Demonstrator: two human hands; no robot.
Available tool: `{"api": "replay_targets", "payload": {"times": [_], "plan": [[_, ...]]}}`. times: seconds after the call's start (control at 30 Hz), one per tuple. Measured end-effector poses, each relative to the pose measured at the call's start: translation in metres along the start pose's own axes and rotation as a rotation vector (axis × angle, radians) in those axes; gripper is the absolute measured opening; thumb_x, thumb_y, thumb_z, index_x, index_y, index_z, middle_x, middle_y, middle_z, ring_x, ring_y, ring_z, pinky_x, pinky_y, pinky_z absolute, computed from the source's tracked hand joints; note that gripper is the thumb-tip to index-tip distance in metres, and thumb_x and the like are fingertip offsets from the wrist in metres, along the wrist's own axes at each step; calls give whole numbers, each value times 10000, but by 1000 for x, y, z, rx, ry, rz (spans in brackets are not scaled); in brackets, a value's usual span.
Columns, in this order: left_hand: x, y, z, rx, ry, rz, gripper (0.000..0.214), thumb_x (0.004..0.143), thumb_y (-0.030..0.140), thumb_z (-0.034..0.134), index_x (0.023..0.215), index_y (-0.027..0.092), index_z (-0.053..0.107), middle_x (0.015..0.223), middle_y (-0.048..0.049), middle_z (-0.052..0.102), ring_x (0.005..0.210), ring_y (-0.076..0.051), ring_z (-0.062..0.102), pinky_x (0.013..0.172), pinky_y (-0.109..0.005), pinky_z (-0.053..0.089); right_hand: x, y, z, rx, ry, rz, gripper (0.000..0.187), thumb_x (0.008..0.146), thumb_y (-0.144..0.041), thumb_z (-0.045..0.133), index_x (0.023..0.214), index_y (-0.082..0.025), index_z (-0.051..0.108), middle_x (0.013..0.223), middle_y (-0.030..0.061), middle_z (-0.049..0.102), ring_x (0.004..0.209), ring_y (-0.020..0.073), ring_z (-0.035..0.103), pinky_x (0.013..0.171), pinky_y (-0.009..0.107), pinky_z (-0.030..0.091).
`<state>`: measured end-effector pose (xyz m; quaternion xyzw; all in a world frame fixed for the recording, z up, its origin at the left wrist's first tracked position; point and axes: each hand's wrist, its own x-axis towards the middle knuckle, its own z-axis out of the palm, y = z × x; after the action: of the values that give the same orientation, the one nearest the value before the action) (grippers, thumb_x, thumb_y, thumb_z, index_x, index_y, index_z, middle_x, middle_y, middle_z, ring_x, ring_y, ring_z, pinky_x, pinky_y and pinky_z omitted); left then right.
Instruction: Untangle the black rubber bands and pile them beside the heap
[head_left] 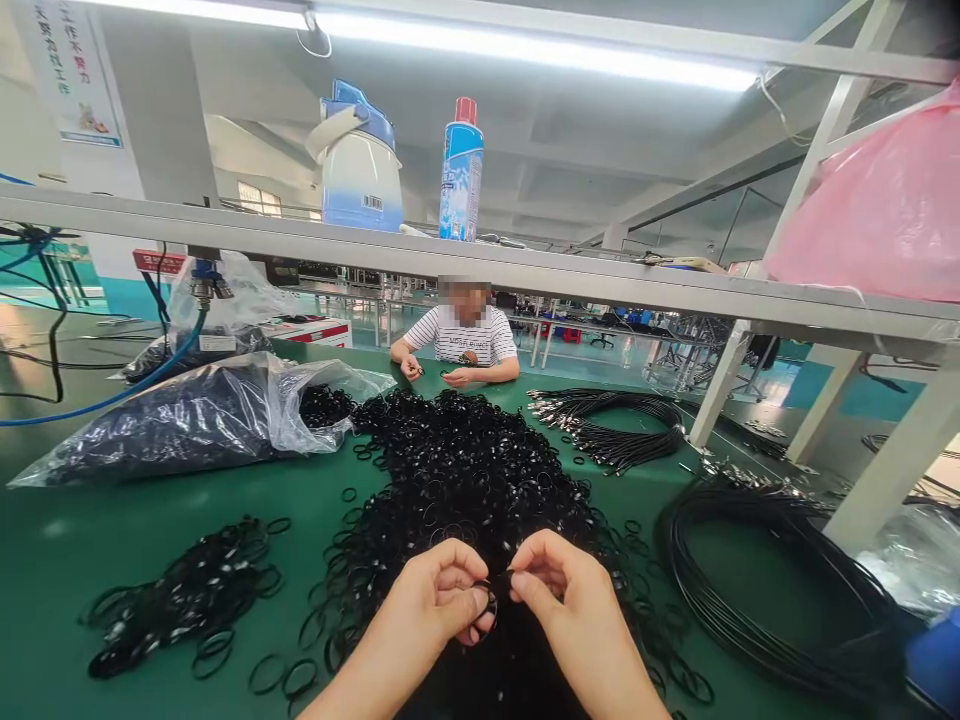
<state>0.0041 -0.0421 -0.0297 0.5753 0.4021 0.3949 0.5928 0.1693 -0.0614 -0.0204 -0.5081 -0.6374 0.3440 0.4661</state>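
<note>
The left hand pinches at least one black ring between thumb and fingers, with the loop standing out at the fingertips. Just beside it, the right hand has its thumb and forefinger closed on a small dark piece; it is too small and dark to tell whether this is also a ring. The fingertips of the two hands are close together but apart, above the near part of a large pile of black rings.

The pile stretches from the near side toward the far side of the green desk, with loose rings scattered along its edges. To the left lies a smaller heap of rings. Beyond that heap, a clear plastic bag lies on its side, its mouth toward the pile and black rings at the opening. A blue hose curves past it.

To the near right rests a wide coil of black cable; farther off, a smaller cable bundle shows metal ends. At the far side is a co-worker in a striped top. Above the desk, a shelf carries a blue-and-white jug, a red-capped spray can and, at right, a pink bag.
</note>
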Motion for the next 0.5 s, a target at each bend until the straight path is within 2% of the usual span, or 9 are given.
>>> {"api": "replay_targets", "payload": {"times": [0.13, 0.3, 0.43, 0.5], "plan": [[-1, 2, -3, 177, 10, -2, 174, 769, 300, 573, 874, 164, 603, 659, 17, 578, 563, -120, 550, 477, -203, 378, 1, -2, -1, 13, 7, 31, 80, 766, -139, 540, 737, -211, 559, 715, -32, 599, 683, 149, 586, 623, 239, 444], [-3, 10, -8, 404, 107, 100, 242, 823, 402, 519, 885, 201, 639, 570, 68, 420, 498, -86, 357, 462, -191, 292, 1, -2, -4, 125, -2, 46, 62, 763, -141, 550, 769, -202, 556, 739, -23, 613, 697, 160, 638, 642, 248, 464], [-4, 13, -5, 539, 109, 132, 246, 817, 412, 529, 824, 210, 669, 559, 61, 403, 545, -103, 353, 508, -203, 279, 1, -2, -4, 139, 3, 56, 78, 747, -127, 556, 784, -194, 568, 741, -16, 619, 681, 160, 646, 625, 249, 472], [-5, 12, -2, 592, 108, 142, 241, 805, 402, 544, 847, 217, 692, 560, 52, 450, 550, -110, 371, 518, -208, 288, 1, -2, -3, 148, 5, 59, 89, 731, -117, 563, 783, -188, 576, 732, -13, 621, 668, 157, 641, 620, 249, 476]]}}
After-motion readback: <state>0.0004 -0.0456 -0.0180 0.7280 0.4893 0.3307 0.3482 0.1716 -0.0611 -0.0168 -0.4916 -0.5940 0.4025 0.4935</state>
